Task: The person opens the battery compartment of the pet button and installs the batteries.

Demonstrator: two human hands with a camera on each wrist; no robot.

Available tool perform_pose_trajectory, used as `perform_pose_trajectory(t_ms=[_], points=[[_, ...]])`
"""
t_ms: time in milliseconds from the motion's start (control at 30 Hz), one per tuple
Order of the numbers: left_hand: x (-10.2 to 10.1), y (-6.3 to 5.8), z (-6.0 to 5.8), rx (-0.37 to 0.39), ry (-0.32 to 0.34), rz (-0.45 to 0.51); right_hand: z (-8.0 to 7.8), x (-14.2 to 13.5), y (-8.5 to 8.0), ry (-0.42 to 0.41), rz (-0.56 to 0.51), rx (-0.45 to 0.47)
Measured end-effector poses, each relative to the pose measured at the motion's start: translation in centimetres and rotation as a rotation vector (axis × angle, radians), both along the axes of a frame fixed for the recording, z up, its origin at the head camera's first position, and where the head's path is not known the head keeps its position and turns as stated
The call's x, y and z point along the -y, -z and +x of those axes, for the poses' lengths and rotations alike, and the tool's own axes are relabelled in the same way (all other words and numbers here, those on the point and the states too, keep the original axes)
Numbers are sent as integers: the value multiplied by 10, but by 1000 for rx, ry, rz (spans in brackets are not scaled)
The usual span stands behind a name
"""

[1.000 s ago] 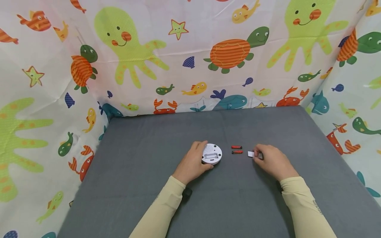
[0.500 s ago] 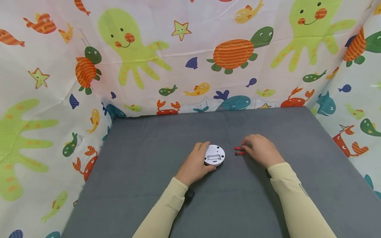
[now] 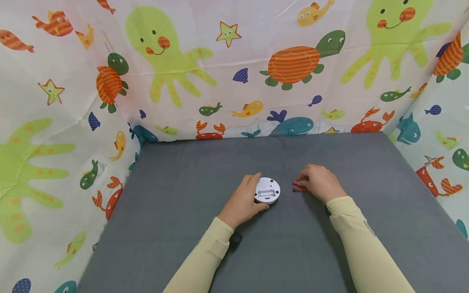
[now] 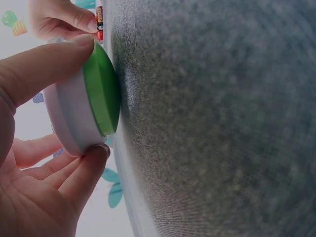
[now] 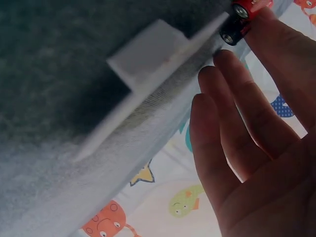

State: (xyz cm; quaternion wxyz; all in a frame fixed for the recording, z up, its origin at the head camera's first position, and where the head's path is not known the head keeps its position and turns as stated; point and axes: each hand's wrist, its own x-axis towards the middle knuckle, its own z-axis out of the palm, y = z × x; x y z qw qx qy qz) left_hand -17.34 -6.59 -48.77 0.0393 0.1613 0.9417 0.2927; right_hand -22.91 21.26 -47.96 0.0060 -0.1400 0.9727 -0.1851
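Note:
My left hand [image 3: 244,201] grips a round white battery device [image 3: 267,190] by its edge. Its open battery compartment faces up, and the left wrist view shows a green lower part [image 4: 102,91] against the cloth. At the right, my right hand [image 3: 322,183] pinches a red battery [image 5: 245,8] between thumb and fingers, the index fingertip being partly hidden. Close below it lies a second battery [image 3: 299,190], red with a black end. A white battery cover [image 5: 153,54] lies on the cloth near the right hand; in the head view the hand hides it.
Grey cloth [image 3: 176,228] covers the table. A white curtain [image 3: 220,93] printed with sea animals stands along the back and both sides. A dark wrist strap piece [image 3: 235,239] shows under the left sleeve.
My right hand has left the white cover and moved left to the batteries, where its fingers have closed on the upper one. The left hand keeps its grip on the device.

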Motion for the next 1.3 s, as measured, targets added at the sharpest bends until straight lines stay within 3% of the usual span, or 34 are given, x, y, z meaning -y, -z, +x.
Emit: perform_pose_trajectory(t_ms=[233,433,567,900,1300], points=[[0,-3,-1,10,3,-9,10,10,-9,-17,14,-76],[3,-4,0,-4,2,6,26,39,-29,-77,-23,-154],[4,-4,0,-11,5,-3,33,57,-34,-121,-32,-184],[4,-2,-1,-24,25,0,45,84,-27,-181,-39,-222],[5,-3,-2,-20,47,15,47,96,-20,-204,-54,-237]])
